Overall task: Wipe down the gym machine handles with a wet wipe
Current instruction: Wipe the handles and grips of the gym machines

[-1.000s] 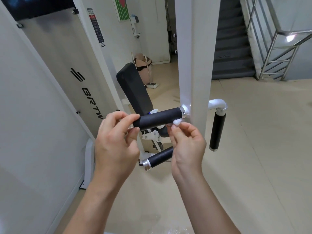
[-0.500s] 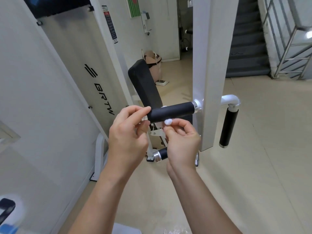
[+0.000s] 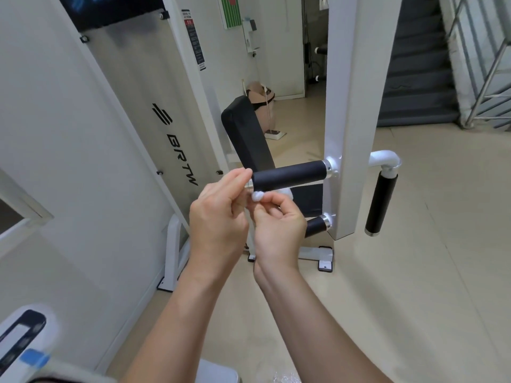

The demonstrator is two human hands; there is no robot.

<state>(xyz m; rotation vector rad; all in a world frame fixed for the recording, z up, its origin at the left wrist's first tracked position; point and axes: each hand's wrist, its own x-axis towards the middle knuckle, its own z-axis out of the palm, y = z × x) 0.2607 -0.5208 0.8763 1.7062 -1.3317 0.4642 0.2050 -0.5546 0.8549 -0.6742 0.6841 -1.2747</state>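
Facing the white post (image 3: 351,106) of the machine, we curl the fingers of our left hand (image 3: 218,217) round the metal-capped free end of the upper handle (image 3: 290,175), a black grip that juts out level from the post. Our right hand (image 3: 276,228) pinches a small balled wet wipe (image 3: 257,196) between thumb and fingertips, just under that same end of the grip. A lower handle (image 3: 316,226) shows behind the right hand, and a third handle (image 3: 381,203) hangs upright on the post's other side.
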